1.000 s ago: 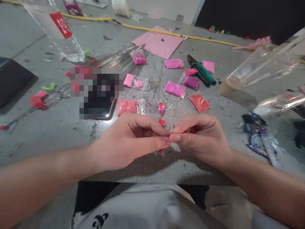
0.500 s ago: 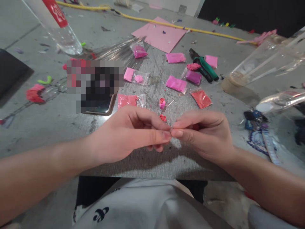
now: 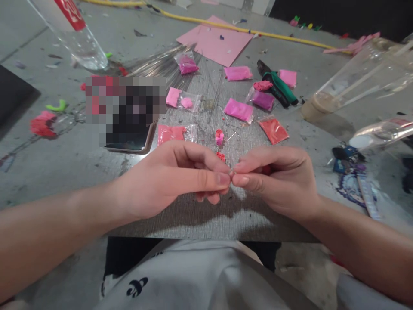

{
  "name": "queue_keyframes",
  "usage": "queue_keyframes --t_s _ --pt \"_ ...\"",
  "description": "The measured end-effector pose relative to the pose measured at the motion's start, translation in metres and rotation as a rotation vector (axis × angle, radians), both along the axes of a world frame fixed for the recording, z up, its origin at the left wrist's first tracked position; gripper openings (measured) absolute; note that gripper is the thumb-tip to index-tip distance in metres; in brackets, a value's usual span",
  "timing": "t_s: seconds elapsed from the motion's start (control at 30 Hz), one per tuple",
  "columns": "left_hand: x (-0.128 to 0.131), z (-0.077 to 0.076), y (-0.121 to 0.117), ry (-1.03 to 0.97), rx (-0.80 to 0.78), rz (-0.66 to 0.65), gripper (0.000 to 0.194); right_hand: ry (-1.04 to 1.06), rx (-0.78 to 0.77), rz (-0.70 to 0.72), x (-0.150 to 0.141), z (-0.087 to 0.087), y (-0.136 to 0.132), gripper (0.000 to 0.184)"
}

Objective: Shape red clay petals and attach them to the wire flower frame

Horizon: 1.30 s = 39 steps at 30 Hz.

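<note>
My left hand (image 3: 180,176) and my right hand (image 3: 274,178) meet fingertip to fingertip above the near part of the table. Each pinches with thumb and forefinger at a tiny pale, thin piece (image 3: 231,172), too small to name. A bit of red shows inside the curl of my right fingers, mostly hidden. Just beyond the fingertips lies a small red clay flower (image 3: 220,156), partly covered by my left forefinger. Behind it sits a small pink and red clay piece (image 3: 219,137) beside a short thin pin-like stick (image 3: 231,136).
Several clay packets (image 3: 238,110) lie beyond my hands, with green-handled pliers (image 3: 279,86) behind. A phone (image 3: 129,140) and a water bottle (image 3: 85,49) are left. Thin wires (image 3: 158,66) and pink paper (image 3: 216,41) lie farther back. A plastic cup (image 3: 338,86) is right.
The view has shifted slightly. A little more of the pale piece shows between my fingertips, which have drawn slightly apart. Both hands keep their pinch.
</note>
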<state>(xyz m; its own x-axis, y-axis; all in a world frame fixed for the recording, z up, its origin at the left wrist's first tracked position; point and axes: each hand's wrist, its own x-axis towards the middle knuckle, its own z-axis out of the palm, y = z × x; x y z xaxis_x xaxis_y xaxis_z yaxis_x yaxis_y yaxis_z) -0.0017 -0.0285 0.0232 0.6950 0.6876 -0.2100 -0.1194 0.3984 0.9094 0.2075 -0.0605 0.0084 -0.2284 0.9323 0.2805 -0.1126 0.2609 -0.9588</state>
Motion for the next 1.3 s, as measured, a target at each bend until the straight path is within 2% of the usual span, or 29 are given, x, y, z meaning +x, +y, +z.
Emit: queue_keyframes --t_s 0.1,0.23,0.5,0.8,0.93,1.07,1.2,1.3 --pt "0.0010 -0.0003 -0.0004 0.006 0.042 0.006 0.018 -0.056 -0.003 -0.009 0.0010 0.0017 -0.0007 0.027" --pt "0.0014 -0.0008 -0.0013 0.015 0.072 0.025 0.017 -0.122 0.028 -0.027 0.0018 0.0026 -0.0012 0.019" --pt "-0.0015 -0.0033 -0.0032 -0.003 0.094 0.047 0.017 -0.142 0.122 -0.044 0.0014 0.0012 0.0010 0.018" --pt "-0.0009 0.0030 -0.0056 0.066 0.231 0.051 0.014 -0.205 0.231 -0.011 0.0051 0.0004 0.0012 0.018" --pt "-0.0032 0.0049 -0.0075 0.103 0.358 0.060 0.012 -0.240 0.257 -0.019 0.0047 0.0022 0.0019 0.014" --pt "-0.0053 0.0050 -0.0082 0.145 0.564 0.087 0.012 -0.240 0.260 0.011 0.0045 0.0045 0.0015 0.017" --pt "-0.0048 0.0037 -0.0082 0.191 0.739 0.101 0.013 -0.219 0.191 -0.006 0.0036 0.0045 -0.0004 0.014" --pt "-0.0036 0.0030 -0.0081 0.231 0.803 0.102 0.011 -0.201 0.113 -0.027 0.0026 0.0037 -0.0016 0.013"
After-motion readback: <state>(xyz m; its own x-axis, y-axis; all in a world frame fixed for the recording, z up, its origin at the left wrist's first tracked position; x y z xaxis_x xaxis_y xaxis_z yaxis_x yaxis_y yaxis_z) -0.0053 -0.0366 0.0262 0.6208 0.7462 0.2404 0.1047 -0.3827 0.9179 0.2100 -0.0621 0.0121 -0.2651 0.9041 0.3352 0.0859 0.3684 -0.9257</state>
